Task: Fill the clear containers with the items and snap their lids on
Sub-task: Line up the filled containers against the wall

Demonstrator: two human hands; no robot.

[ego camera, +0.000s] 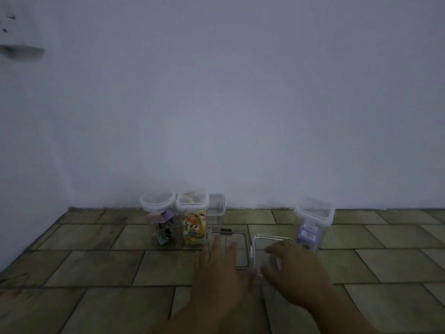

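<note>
Both hands are apart: left hand [221, 268] lies flat over one open container [242, 251], right hand [293, 273] curls at the second container [274, 240], grip unclear. I judge these light, stiff and slippery, so I'd hold their side walls.

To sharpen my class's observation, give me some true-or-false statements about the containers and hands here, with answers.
1. The container of purple boxes has its lid on. True.
2. The two front containers are lidded. False: the front left container and the front right container are both open on top.
3. The container of colourful packets stands beside the container of clips. True.
4. Both hands reach the back row. False: the left hand is over the front left container and the right hand is at the front right container.
</note>
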